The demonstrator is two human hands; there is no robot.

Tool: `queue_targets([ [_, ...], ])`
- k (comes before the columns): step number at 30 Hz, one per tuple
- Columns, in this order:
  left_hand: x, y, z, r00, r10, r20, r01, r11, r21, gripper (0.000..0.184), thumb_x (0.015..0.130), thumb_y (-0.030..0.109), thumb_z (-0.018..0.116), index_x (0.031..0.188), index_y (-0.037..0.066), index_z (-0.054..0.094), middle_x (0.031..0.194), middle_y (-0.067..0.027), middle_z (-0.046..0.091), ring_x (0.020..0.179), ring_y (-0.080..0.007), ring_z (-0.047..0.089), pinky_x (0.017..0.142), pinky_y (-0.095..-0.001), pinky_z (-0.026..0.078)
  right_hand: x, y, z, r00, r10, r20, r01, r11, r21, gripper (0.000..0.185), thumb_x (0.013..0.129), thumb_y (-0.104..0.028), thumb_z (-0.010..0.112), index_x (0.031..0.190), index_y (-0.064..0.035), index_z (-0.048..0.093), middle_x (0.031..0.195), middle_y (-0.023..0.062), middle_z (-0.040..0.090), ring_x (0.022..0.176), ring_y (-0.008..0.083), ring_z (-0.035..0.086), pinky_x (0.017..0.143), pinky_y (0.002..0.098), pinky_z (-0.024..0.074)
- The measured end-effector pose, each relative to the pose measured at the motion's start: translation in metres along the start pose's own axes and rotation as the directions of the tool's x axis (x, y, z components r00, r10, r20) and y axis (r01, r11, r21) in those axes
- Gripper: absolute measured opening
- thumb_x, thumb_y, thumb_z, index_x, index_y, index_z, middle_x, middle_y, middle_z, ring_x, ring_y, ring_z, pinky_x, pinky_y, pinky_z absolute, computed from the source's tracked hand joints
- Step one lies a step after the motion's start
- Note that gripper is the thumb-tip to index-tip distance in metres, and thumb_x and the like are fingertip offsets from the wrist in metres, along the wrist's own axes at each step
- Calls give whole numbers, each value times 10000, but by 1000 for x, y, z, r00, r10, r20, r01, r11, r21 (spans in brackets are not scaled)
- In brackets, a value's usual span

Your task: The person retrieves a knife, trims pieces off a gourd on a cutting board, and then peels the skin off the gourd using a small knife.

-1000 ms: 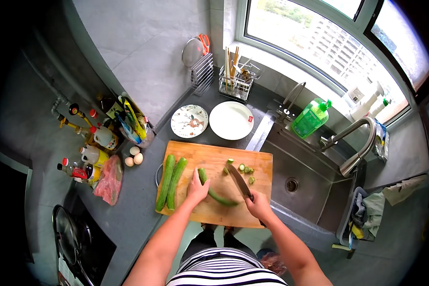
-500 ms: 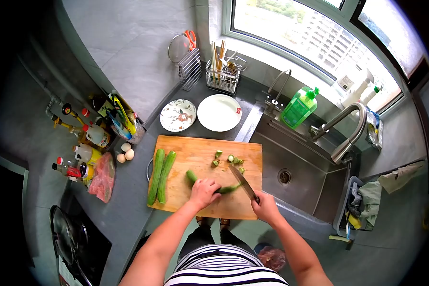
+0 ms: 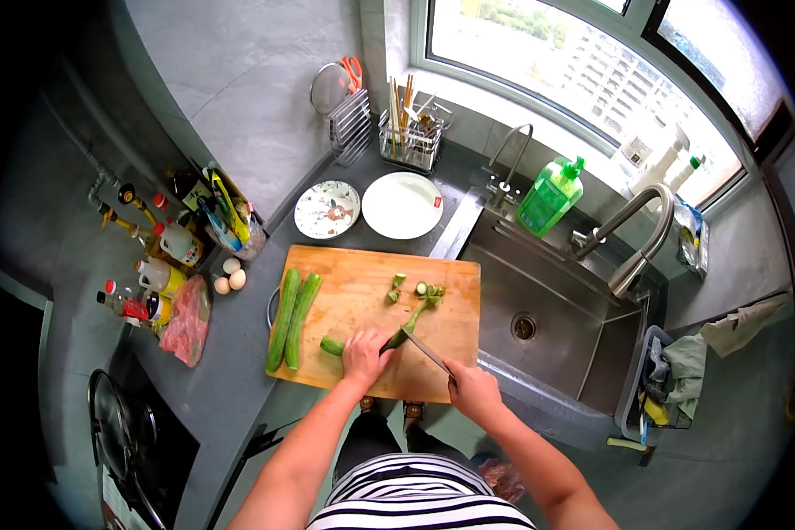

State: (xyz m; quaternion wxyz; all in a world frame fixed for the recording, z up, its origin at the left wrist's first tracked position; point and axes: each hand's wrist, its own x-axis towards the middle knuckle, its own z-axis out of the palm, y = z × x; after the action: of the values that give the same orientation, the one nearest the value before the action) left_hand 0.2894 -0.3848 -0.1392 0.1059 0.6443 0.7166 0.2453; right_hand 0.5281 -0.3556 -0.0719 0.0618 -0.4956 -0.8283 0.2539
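Note:
On the wooden cutting board, my left hand is closed over a long green gourd, pressing it down. Its narrow end sticks out to the upper right. My right hand grips the handle of a kitchen knife. The blade tip meets the gourd just right of my left fingers; how deep it sits cannot be seen. Two whole gourds lie side by side along the board's left edge. Several small cut ends rest near the upper right of the board.
A steel sink with a faucet lies to the right. Behind the board stand a patterned plate and a white plate. Eggs, a pink plastic bag and bottles are on the left, above a stove.
The knife has come left and down, from over the narrow end to beside my left hand. The gourd has turned, its narrow end now pointing further up the board.

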Motion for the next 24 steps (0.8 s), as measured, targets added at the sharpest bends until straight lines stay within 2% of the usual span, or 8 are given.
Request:
queue_targets([
  [5,-1,2,2,999,-29,-17,29,1000,3,285,720,214,730,999,203,671,873,-21,581,863,-252,562,758,-394,432,6,-6,-6,998,21,57,-17,997,-70,309,810,-135,552,1112,-151,614,774,180,652,725,375,633,645,481,508],
  [8,-1,3,1,999,-35,-20,35,999,16,285,714,207,731,991,193,667,874,-22,576,871,-254,560,766,-397,431,25,-3,15,995,45,88,-36,994,-100,312,805,-131,554,1109,-158,616,770,185,650,749,377,632,660,483,505],
  [11,-2,3,3,999,-41,-8,41,998,52,280,710,213,732,979,179,662,896,-26,577,874,-255,560,770,-399,431,42,-2,30,999,-4,37,7,996,-83,243,797,-139,563,1036,-120,602,751,187,638,692,384,631,625,493,506],
  [14,-5,3,3,998,-66,14,65,995,73,284,720,224,728,989,170,654,934,-36,582,898,-262,563,782,-406,433,53,4,31,997,-81,2,81,997,19,225,802,-150,569,1017,-107,619,754,195,639,711,388,630,635,497,497],
  [17,-2,-2,2,987,-155,-44,158,984,79,329,744,236,716,1054,165,628,956,-50,588,933,-275,566,804,-419,436,50,8,11,997,-46,54,28,955,296,190,809,-133,573,983,-73,620,696,188,620,646,356,620,601,449,492],
  [20,6,-16,-4,945,-325,-41,327,942,68,434,766,237,703,1169,157,563,1016,-69,581,985,-290,559,837,-436,434,39,20,1,995,56,87,-89,890,448,158,816,-105,577,957,-41,608,615,165,561,578,262,596,568,382,480],
  [21,11,-20,-8,922,-386,-25,386,920,65,476,773,236,698,1213,154,536,1044,-76,576,1005,-296,554,850,-443,433,36,26,1,992,95,80,-124,821,558,114,846,-108,583,896,-6,578,563,97,519,513,164,539,511,317,466],
  [24,26,-22,-17,920,-380,-97,391,904,171,623,760,217,700,1319,136,436,1186,-132,523,1069,-342,514,867,-467,427,38,46,-4,935,261,240,-340,476,811,169,892,-161,581,835,-5,550,575,31,521,459,108,505,435,282,430],
])
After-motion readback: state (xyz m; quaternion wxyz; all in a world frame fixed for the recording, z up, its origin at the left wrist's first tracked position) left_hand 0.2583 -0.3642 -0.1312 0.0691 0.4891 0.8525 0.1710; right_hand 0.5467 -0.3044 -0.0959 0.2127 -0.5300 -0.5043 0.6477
